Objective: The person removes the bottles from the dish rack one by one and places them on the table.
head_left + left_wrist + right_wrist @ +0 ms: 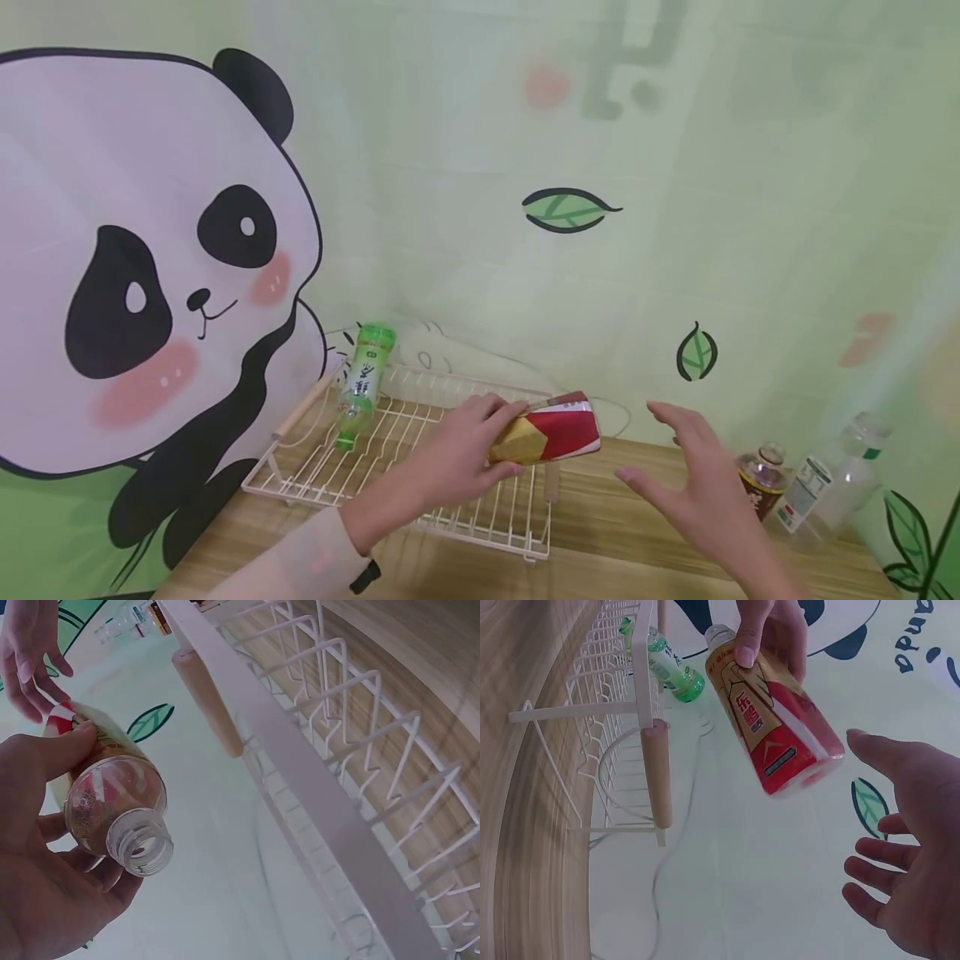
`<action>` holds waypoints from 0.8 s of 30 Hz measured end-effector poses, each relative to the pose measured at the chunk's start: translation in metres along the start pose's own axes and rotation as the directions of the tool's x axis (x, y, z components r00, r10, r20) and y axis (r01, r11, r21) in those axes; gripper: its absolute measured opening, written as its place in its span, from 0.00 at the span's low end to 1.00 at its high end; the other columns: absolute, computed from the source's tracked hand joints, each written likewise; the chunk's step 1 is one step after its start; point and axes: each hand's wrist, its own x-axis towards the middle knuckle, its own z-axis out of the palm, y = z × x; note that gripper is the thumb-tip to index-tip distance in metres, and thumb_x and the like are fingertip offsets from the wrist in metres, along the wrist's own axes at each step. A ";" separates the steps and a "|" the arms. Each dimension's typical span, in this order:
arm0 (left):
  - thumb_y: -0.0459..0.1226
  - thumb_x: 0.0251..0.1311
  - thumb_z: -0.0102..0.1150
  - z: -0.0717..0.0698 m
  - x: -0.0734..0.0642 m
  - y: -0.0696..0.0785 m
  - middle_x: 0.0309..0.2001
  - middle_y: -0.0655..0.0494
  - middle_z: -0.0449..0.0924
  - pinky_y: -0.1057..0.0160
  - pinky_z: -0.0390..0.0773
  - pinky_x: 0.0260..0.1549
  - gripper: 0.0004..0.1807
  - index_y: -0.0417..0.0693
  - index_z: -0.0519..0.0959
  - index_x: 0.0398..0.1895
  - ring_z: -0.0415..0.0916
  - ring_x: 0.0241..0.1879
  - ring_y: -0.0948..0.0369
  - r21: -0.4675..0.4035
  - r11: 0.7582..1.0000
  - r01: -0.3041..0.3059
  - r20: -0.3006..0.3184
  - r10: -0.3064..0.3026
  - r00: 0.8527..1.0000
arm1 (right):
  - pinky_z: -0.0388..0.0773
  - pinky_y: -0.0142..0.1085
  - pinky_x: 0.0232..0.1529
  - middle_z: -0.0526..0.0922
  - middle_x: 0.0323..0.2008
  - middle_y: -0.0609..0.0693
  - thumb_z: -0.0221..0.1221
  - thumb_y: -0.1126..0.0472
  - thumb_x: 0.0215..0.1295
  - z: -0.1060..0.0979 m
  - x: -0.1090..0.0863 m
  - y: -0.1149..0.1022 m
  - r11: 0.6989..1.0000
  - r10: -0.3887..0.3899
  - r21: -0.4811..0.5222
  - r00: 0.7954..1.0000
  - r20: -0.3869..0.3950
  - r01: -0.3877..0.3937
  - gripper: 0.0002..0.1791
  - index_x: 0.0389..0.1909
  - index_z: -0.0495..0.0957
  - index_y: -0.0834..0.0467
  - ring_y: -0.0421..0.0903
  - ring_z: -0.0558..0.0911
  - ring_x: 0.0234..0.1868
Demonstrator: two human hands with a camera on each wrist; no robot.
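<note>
My left hand (pixel 468 446) grips a clear plastic bottle with a red and gold label (pixel 558 429), tilted on its side above the right end of the dish rack. In the left wrist view its open, capless neck (pixel 142 844) points toward the camera, and the inside looks empty. Beyond the bottle's base, my right hand (pixel 705 492) hovers apart from it with thumb and fingers spread, holding nothing. A green-labelled bottle (pixel 365 383) leans neck-down in the white wire dish rack (pixel 480 533), toward its left side.
On the wooden table (pixel 622 533) at the right stand a dark-labelled bottle (pixel 761 479) and a clear bottle with a white label (pixel 832 479), partly behind my right hand. A wall cloth with a panda (pixel 187 150) hangs behind the table. The rack has wooden handles (pixel 657 776).
</note>
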 end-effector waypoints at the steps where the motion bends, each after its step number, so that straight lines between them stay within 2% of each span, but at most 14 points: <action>1: 0.52 0.66 0.73 0.000 0.001 0.001 0.60 0.57 0.77 0.60 0.82 0.49 0.42 0.53 0.67 0.79 0.73 0.54 0.60 0.012 1.000 -0.013 -0.001 0.013 1.000 | 0.81 0.59 0.58 0.75 0.69 0.56 0.81 0.51 0.56 0.001 0.001 -0.002 1.000 -0.002 -0.002 1.000 0.012 0.002 0.47 0.74 0.70 0.57 0.58 0.75 0.65; 2: 0.52 0.65 0.73 0.001 0.001 0.003 0.60 0.57 0.77 0.59 0.82 0.51 0.42 0.54 0.67 0.79 0.73 0.55 0.60 0.027 0.999 -0.025 0.000 0.025 1.000 | 0.80 0.64 0.57 0.74 0.70 0.57 0.81 0.50 0.56 0.003 0.002 -0.003 1.000 -0.006 -0.011 1.000 0.024 0.006 0.49 0.75 0.69 0.57 0.60 0.74 0.66; 4: 0.50 0.64 0.75 0.002 0.002 0.004 0.59 0.57 0.78 0.57 0.81 0.52 0.42 0.55 0.68 0.79 0.74 0.55 0.59 0.053 0.997 -0.049 0.001 0.049 0.999 | 0.79 0.68 0.57 0.72 0.71 0.57 0.81 0.49 0.55 0.006 0.004 -0.005 0.999 -0.024 -0.020 0.999 0.049 0.025 0.51 0.77 0.68 0.56 0.62 0.73 0.69; 11: 0.48 0.62 0.77 0.005 0.005 0.013 0.63 0.57 0.78 0.53 0.77 0.63 0.43 0.52 0.69 0.78 0.75 0.60 0.58 0.108 0.990 -0.086 0.057 0.080 0.995 | 0.81 0.64 0.57 0.72 0.72 0.58 0.85 0.50 0.48 0.019 0.009 -0.012 0.987 -0.149 -0.054 0.985 0.090 0.154 0.56 0.77 0.68 0.58 0.63 0.74 0.69; 16: 0.49 0.59 0.79 0.007 0.007 0.019 0.65 0.58 0.78 0.54 0.77 0.64 0.43 0.51 0.70 0.76 0.74 0.62 0.58 0.165 0.976 -0.142 0.071 0.131 0.989 | 0.85 0.57 0.55 0.75 0.70 0.57 0.85 0.48 0.46 0.027 0.011 -0.019 0.977 -0.168 -0.104 0.972 0.165 0.186 0.54 0.74 0.71 0.58 0.61 0.78 0.65; 21: 0.49 0.59 0.79 0.005 0.008 0.025 0.66 0.58 0.77 0.59 0.77 0.64 0.44 0.49 0.70 0.76 0.74 0.63 0.58 0.171 0.965 -0.200 0.060 0.192 0.980 | 0.88 0.47 0.50 0.79 0.64 0.54 0.85 0.48 0.47 0.034 0.014 -0.024 0.967 -0.188 -0.125 0.953 0.239 0.222 0.49 0.70 0.76 0.58 0.54 0.83 0.57; 24: 0.49 0.60 0.79 0.003 0.008 0.027 0.67 0.57 0.77 0.60 0.76 0.65 0.44 0.48 0.69 0.76 0.73 0.64 0.58 0.175 0.960 -0.217 0.062 0.209 0.976 | 0.88 0.45 0.49 0.82 0.61 0.52 0.85 0.46 0.47 0.038 0.014 -0.024 0.959 -0.195 -0.152 0.944 0.268 0.241 0.48 0.68 0.77 0.58 0.52 0.83 0.56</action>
